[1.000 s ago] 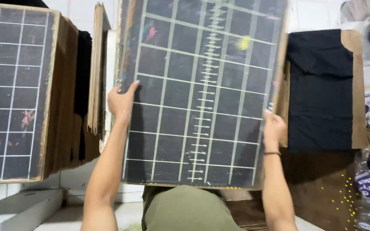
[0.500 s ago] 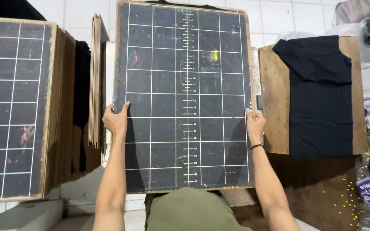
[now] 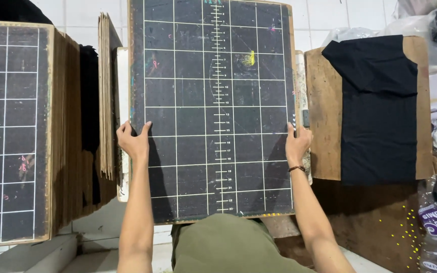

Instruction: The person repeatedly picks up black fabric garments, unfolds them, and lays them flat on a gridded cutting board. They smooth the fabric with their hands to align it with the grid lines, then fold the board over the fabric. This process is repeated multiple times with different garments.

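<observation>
At far left a stack of gridded black boards [image 3: 13,134] stands on edge, with thinner wooden boards [image 3: 106,96] just beside it. The left hand [image 3: 133,141] clasps the left edge of the black grid board [image 3: 213,108], fingers curled over its face. The board lies flat in front of the person, its centre ruled with a white scale. The right hand [image 3: 297,144] grips the right edge the same way. Further right, a black T-shirt [image 3: 378,108] drapes over a wooden board [image 3: 324,126].
</observation>
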